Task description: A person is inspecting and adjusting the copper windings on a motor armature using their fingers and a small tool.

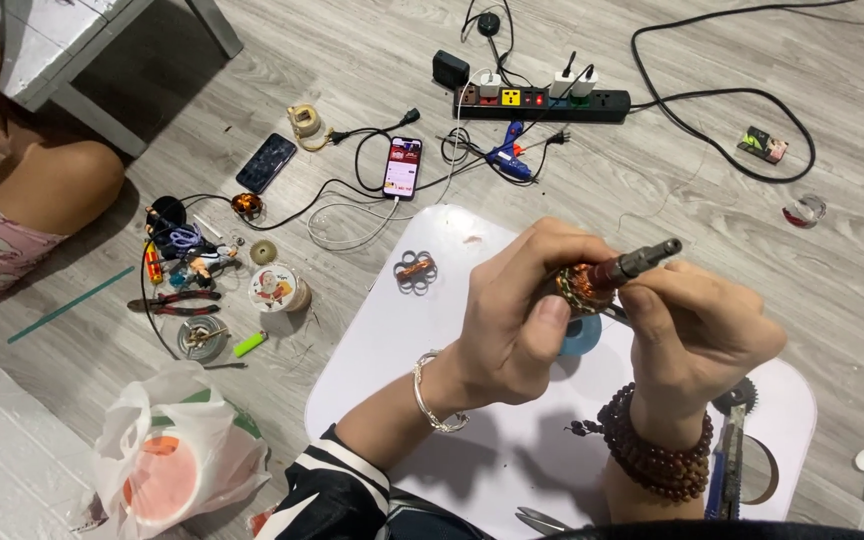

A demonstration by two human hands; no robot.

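Both hands meet above the white rounded bench [402,340], left hand [512,320] clenched around a copper-wound motor rotor [580,283], right hand [697,335] pinching its dark shaft [642,262] toward two o'clock, steadying it.

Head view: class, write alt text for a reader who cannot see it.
Two bare hands, left hand and right hand, together hold a motor rotor wound with copper wire above a white board on a grey floor. Tools, two phones, a power strip and cables lie around; another person's knee shows at left.
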